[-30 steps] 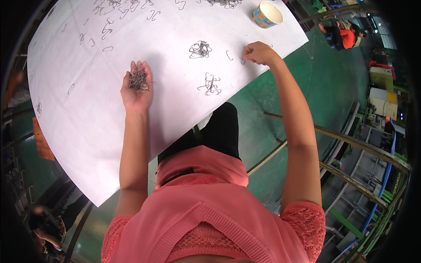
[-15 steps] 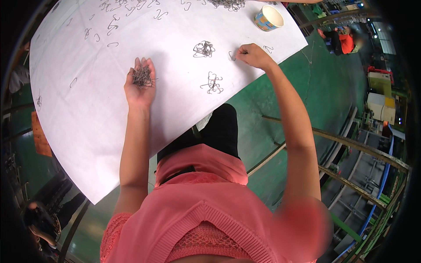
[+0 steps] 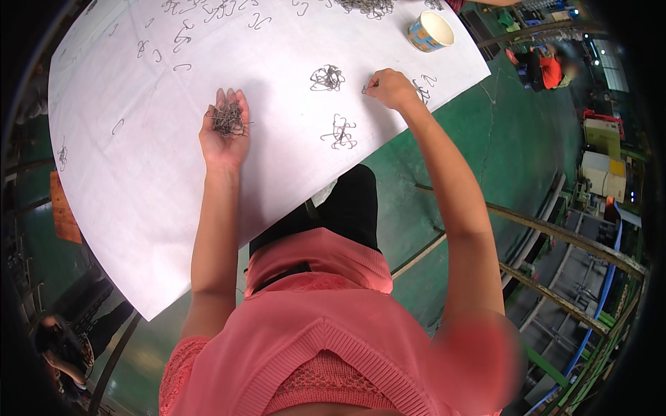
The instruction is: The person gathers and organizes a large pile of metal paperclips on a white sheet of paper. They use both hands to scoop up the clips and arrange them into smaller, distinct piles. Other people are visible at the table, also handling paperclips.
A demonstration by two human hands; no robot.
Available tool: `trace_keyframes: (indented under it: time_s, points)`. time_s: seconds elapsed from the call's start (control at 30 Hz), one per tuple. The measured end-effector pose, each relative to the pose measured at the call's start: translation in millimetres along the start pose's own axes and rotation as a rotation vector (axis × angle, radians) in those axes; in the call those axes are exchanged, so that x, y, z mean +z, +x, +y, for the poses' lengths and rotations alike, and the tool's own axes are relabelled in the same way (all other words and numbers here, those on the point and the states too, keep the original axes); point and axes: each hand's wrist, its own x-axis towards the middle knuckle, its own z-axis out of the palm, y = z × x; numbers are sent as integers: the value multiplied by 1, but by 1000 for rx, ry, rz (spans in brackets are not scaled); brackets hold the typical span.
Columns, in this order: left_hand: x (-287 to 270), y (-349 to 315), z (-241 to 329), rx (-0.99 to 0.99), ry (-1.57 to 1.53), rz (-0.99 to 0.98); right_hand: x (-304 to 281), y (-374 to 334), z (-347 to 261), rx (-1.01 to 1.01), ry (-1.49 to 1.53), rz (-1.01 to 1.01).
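My left hand (image 3: 223,147) lies palm up above the white table, cupping a tangled heap of thin metal hooks (image 3: 227,120) with its fingers curled a little. My right hand (image 3: 391,89) is at the table surface, thumb and fingers pinched on a small metal hook (image 3: 365,89) whose end pokes out. Between the hands lies a tangled pile of hooks (image 3: 327,78). Closer to me, a looser group of hooks (image 3: 340,132) is spread on the table. A few more hooks (image 3: 422,90) sit just right of my right hand, partly hidden by it.
A patterned paper cup (image 3: 430,32) stands at the far right of the white tabletop (image 3: 166,208). Scattered hooks (image 3: 182,36) and a dense pile (image 3: 368,7) lie at the far side. Part of another person's arm (image 3: 494,2) shows at the top edge. Metal rails (image 3: 569,239) are at the right.
My right hand has shifted slightly left with its fingers pinched, uncovering more hooks to its right. My left hand stays cupped around its heap. The view has moved a little.
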Motion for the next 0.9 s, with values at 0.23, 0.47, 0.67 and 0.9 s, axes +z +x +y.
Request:
trace_keyframes:
  time_s: [0.23, 0.47, 0.67, 0.9]
  points:
    - [-5, 0, 1, -28, -36, -29, 3, 2, 6, 40, 227, -11]
    - [1, -6, -1, 6, 12, -3, -6, -6, 26, -39, 1925, -547]
    - [5, -7, -2, 35, 44, 16, 17, -7, 21, -370, 2159, -514]
    - [-2, -1, -1, -6, 11, -33, 13, 5, 15, -380, 1873, -508]
